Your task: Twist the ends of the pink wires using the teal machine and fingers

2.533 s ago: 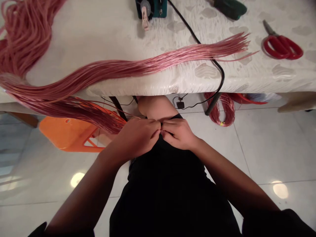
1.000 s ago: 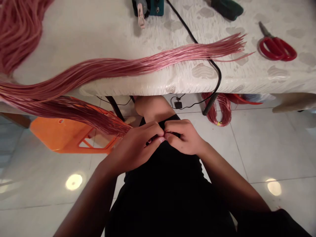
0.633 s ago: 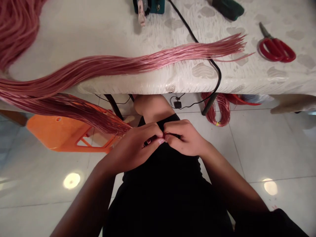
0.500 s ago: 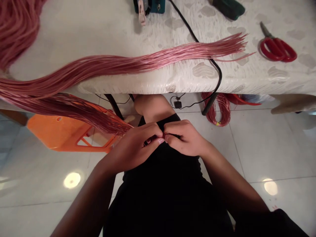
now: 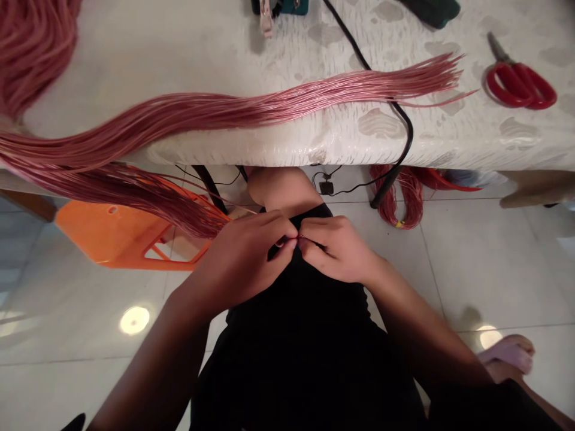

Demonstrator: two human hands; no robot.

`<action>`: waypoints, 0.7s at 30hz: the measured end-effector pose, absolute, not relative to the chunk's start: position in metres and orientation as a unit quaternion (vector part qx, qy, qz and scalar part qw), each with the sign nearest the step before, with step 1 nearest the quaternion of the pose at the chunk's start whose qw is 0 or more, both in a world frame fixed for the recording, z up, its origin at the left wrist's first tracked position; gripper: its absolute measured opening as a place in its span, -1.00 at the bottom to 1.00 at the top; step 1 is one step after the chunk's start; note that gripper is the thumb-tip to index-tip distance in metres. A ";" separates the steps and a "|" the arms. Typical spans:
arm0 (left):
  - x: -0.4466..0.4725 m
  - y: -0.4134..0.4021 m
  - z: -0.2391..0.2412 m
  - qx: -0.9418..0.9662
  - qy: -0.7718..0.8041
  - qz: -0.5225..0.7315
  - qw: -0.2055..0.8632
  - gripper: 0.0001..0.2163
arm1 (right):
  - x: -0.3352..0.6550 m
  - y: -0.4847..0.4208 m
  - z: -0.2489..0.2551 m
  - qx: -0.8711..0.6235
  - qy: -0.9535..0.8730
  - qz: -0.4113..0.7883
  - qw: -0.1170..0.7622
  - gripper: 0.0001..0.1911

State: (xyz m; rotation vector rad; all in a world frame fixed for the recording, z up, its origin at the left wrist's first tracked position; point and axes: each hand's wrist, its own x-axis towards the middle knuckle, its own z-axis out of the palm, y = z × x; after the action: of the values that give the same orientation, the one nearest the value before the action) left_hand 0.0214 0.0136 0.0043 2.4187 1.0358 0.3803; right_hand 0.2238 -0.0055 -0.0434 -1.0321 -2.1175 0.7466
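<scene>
Over my lap, my left hand (image 5: 256, 254) and my right hand (image 5: 335, 248) meet fingertip to fingertip, both closed in a pinch. Between the tips shows a tiny bit of thin wire; its details are too small to make out. Beside my left hand hangs the lower part of a bundle of thin pink wires (image 5: 148, 200), and one strand runs from it to that hand. Above, another long bundle of pink wires (image 5: 269, 111) lies along the table edge, its cut ends fanned out to the right.
Red-handled scissors (image 5: 521, 85) lie on the patterned tablecloth (image 5: 476, 134) at right. A black cable (image 5: 406, 137) drops over the table edge. An orange plastic stool (image 5: 99, 236) stands at left. Under the table is a coil of wire (image 5: 406, 203). A bare foot (image 5: 512, 353) shows at lower right.
My hands stay pinched together, with the left fingers slightly more arched. The view has shifted a little, and a bare foot has come into sight at lower right.
</scene>
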 end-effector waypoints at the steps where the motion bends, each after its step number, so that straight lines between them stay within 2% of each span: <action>1: 0.023 0.013 0.006 0.889 0.383 0.132 0.216 -0.85 | 0.223 -0.006 -0.044 -0.398 -0.815 0.269 0.323 -0.73; 10: 0.031 0.017 0.011 0.906 0.397 0.091 0.115 -0.77 | 0.224 -0.005 -0.045 -0.432 -0.843 0.174 0.270 -0.68; 16: 0.035 0.023 0.009 0.896 0.409 0.111 0.136 -0.73 | 0.225 -0.001 -0.050 -0.430 -0.851 0.141 0.266 -0.63; 21: 0.035 0.023 0.004 0.892 0.408 0.129 0.143 -0.81 | 0.225 0.002 -0.057 -0.423 -0.850 0.142 0.281 -0.63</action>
State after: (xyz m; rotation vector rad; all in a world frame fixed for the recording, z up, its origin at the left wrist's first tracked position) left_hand 0.0353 0.0230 0.0041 2.5747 1.1774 0.3721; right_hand 0.2245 0.0018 -0.0565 -1.1338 -2.2778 0.3816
